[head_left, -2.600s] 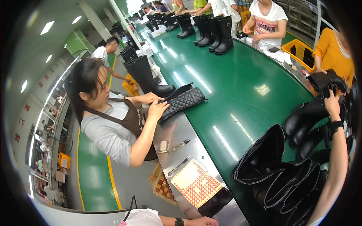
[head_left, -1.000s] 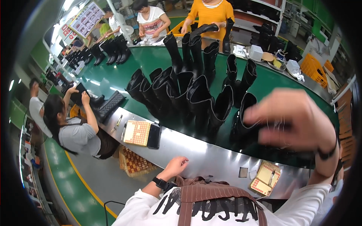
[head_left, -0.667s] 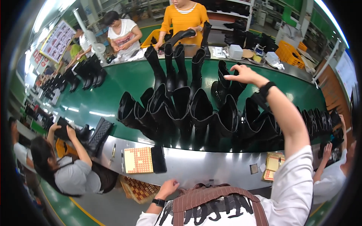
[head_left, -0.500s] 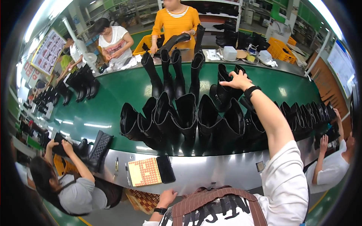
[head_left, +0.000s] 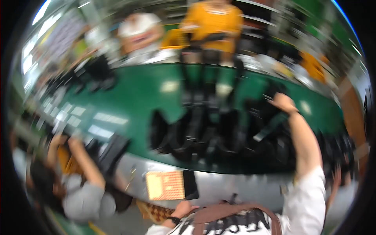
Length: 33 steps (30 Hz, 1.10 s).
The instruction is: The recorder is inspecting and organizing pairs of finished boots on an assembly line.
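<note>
The picture is smeared by motion. Several tall black boots [head_left: 211, 133] stand in a cluster on the green conveyor belt [head_left: 133, 94]. My right arm in a white sleeve stretches over them, and my right hand [head_left: 282, 102] is at the far right boots; the blur hides its grip. My left hand [head_left: 185, 208], with a dark watch on the wrist, rests low by my brown apron, close to the metal table edge and a checkered pad [head_left: 166, 185]. I cannot make out its fingers.
A seated co-worker in grey [head_left: 84, 196] works at the left with a black boot [head_left: 111, 150]. Across the belt stand a person in orange [head_left: 213, 23] and another in white [head_left: 141, 33]. More black boots [head_left: 96, 72] stand at the far left of the belt.
My view swung from the co-worker at the left round to the boot cluster. My right arm reached out over the boots and stays there. The picture has gone blurry.
</note>
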Available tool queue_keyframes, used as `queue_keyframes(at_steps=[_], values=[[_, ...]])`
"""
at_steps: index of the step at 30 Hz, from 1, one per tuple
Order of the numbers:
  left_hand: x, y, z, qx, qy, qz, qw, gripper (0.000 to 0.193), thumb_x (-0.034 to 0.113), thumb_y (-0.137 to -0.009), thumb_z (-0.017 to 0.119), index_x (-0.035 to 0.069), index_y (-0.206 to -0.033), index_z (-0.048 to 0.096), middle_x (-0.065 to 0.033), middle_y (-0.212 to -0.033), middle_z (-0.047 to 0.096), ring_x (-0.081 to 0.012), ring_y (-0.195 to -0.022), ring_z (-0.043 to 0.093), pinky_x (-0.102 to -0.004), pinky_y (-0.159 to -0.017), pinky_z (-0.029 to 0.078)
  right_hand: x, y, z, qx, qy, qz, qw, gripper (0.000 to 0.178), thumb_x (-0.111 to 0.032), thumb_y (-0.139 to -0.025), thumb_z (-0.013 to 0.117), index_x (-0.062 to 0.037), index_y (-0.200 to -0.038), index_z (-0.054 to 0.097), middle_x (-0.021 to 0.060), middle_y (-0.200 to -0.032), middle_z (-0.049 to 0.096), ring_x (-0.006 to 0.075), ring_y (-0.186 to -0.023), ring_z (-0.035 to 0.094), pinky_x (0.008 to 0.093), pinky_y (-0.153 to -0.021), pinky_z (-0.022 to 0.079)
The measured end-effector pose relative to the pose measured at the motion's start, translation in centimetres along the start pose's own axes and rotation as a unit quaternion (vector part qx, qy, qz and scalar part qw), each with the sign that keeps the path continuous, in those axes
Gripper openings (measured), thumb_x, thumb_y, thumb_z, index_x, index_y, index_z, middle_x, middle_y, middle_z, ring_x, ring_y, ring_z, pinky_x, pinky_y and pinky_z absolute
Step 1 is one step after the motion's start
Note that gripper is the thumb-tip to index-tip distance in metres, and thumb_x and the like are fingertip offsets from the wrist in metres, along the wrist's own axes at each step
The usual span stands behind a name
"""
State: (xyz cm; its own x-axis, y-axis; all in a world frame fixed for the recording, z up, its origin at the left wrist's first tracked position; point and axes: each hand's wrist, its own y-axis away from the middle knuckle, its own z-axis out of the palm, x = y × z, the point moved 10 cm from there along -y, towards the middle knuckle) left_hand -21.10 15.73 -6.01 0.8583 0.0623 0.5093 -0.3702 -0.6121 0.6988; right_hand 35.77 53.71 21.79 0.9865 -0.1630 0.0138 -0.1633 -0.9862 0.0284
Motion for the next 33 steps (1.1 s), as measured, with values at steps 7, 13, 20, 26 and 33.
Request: queue_keyframes(at_steps=[7, 13, 20, 26, 33], values=[[0.0, 0.7, -0.8, 0.094, 0.042, 0.001, 0.995, 0.054, 0.047, -0.079, 0.072, -0.003, -0.059, 0.065, -0.0134, -0.051, 0.060, -0.0322, -0.057, 0.065, -0.0430, -0.060, 0.052, 6.0, -7.2, 4.5, -0.028, 0.027, 0.022, 0.999, 0.068, -0.056, -0.082, 0.066, 0.0025, -0.117, 0.065, 0.0264, -0.115, 0.065, 0.0387, -0.105, 0.064, 0.0433, -0.090, 0.049], [0.5, 2.7, -1.5, 0.026, 0.122, -0.088, 0.988, 0.049, 0.042, -0.081, 0.074, 0.001, -0.055, 0.063, -0.0061, -0.049, 0.061, -0.0209, -0.045, 0.062, -0.0336, -0.049, 0.050, 4.8, -6.4, 3.5, -0.019, -0.030, 0.018, 0.999, 0.076, -0.062, -0.078, 0.067, 0.0090, -0.104, 0.066, 0.0310, -0.105, 0.065, 0.0431, -0.106, 0.062, 0.0437, -0.090, 0.047], [0.7, 3.2, -1.8, 0.057, 0.120, -0.078, 0.988, 0.052, 0.044, -0.081, 0.073, 0.004, -0.049, 0.061, -0.0055, -0.046, 0.058, -0.0202, -0.044, 0.061, -0.0341, -0.051, 0.050, 4.0, -5.5, 1.3, 0.028, -0.032, 0.068, 0.997, 0.058, -0.042, -0.076, 0.076, 0.0074, -0.104, 0.061, 0.0299, -0.107, 0.065, 0.0431, -0.107, 0.061, 0.0473, -0.087, 0.050], [0.5, 4.5, -2.0, 0.225, 0.045, -0.072, 0.971, 0.047, 0.047, -0.084, 0.065, 0.005, -0.062, 0.067, -0.0129, -0.062, 0.065, -0.0308, -0.065, 0.066, -0.0419, -0.063, 0.053, 2.3, -6.6, 1.0, 0.031, -0.027, 0.025, 0.999, 0.057, -0.047, -0.079, 0.071, 0.0048, -0.102, 0.064, 0.0292, -0.107, 0.065, 0.0430, -0.108, 0.061, 0.0479, -0.086, 0.050], [0.6, 8.3, 0.8, 0.304, 0.109, -0.116, 0.939, 0.035, 0.039, -0.085, 0.063, 0.005, -0.083, 0.070, -0.0189, -0.083, 0.069, -0.0373, -0.082, 0.067, -0.0486, -0.070, 0.052, 2.5, -3.0, -3.7, 0.110, -0.039, -0.036, 0.992, 0.057, -0.055, -0.084, 0.062, -0.0013, -0.103, 0.065, 0.0243, -0.108, 0.066, 0.0417, -0.104, 0.062, 0.0497, -0.088, 0.049]])
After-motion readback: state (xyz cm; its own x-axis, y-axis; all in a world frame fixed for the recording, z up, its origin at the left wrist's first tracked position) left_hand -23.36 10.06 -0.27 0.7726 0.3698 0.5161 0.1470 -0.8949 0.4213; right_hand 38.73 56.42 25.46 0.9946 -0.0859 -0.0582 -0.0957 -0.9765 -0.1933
